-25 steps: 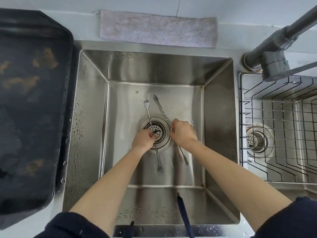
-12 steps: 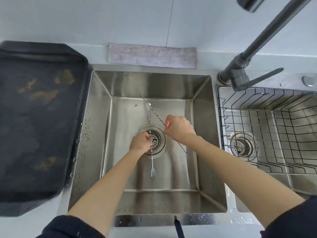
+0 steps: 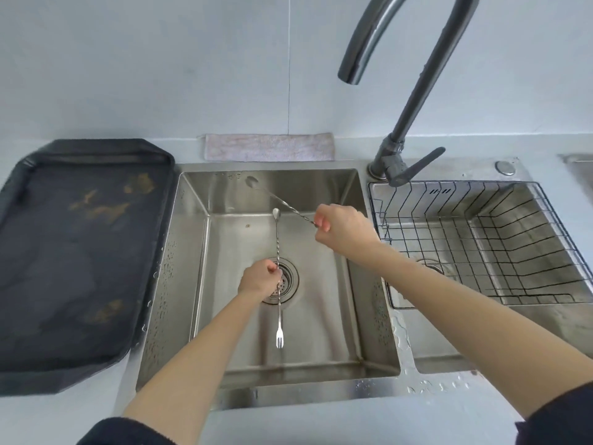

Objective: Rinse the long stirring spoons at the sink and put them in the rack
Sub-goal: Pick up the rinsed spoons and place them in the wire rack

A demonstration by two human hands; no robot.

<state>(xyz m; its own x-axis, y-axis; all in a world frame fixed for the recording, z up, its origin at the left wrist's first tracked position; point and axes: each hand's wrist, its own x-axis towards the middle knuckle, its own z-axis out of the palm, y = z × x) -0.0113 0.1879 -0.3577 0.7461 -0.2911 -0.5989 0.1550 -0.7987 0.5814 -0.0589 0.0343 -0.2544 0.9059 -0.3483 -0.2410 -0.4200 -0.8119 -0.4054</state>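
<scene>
My left hand (image 3: 258,279) grips a long twisted stirring spoon (image 3: 278,239) at its middle, over the drain of the steel sink (image 3: 179,284). Its bowl points away from me and its forked end points toward me. My right hand (image 3: 340,224) is raised near the sink's right wall and holds a second stirring spoon (image 3: 279,200) by one end. That spoon slants up and left, its bowl near the sink's back wall. The black wire rack (image 3: 481,239) sits in the right basin, with nothing in it. No water runs from the tap (image 3: 414,91).
A dark tray (image 3: 80,258) lies on the counter left of the sink. A folded grey cloth (image 3: 269,147) rests behind the sink. The tap's lever (image 3: 417,165) points right, over the rack's back left corner. Water drops lie on the front rim.
Both spoons lay on the sink floor one second ago. Each hand has since lifted one, the right hand rising further and to the right. My head has tilted up, showing the tap spout.
</scene>
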